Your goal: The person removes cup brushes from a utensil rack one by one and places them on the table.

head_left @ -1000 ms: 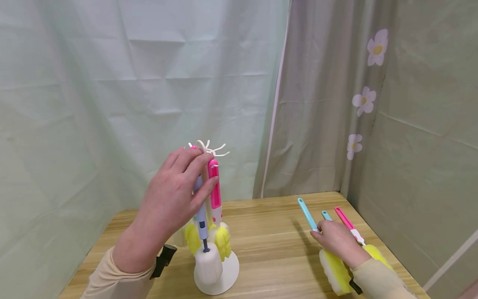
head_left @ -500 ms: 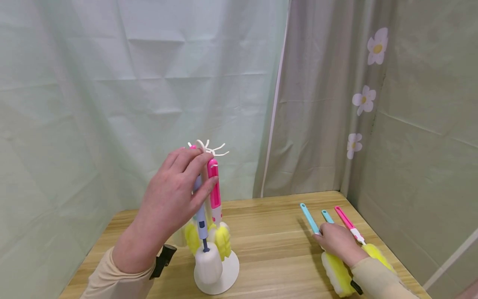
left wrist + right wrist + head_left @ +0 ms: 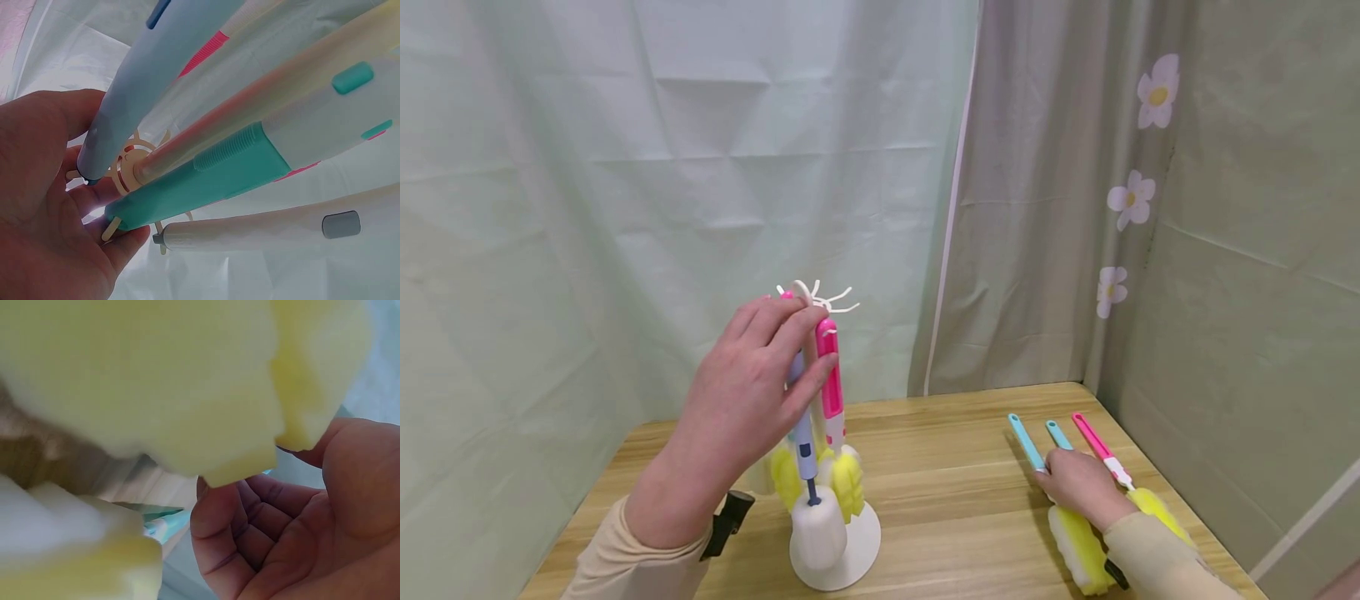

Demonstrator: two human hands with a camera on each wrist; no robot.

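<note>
My left hand [image 3: 737, 400] grips the top of a white brush stand [image 3: 865, 550] hung with bottle brushes. In the left wrist view, its thumb lies against a light-blue brush handle [image 3: 125, 106], and its fingers reach behind the hook ring [image 3: 128, 169] and a green handle [image 3: 206, 181]. A pink handle [image 3: 830, 375] hangs close by its fingertips. At the right, my right hand [image 3: 1078, 483] pinches a cyan-handled sponge brush [image 3: 1027, 442] near the neck; its yellow-and-white sponge head [image 3: 156, 381] fills the upper right wrist view. The fingertips are partly hidden.
Beside the right hand lie another cyan-handled brush [image 3: 1057, 433] and a pink-handled sponge brush [image 3: 1093, 437], near the right edge of the wooden table [image 3: 940, 483]. Curtains [image 3: 700, 208] stand behind and at the sides.
The cyan-handled brush in my right hand has come down and slightly right, closer to the other brushes on the table. My left hand has stayed on the stand.
</note>
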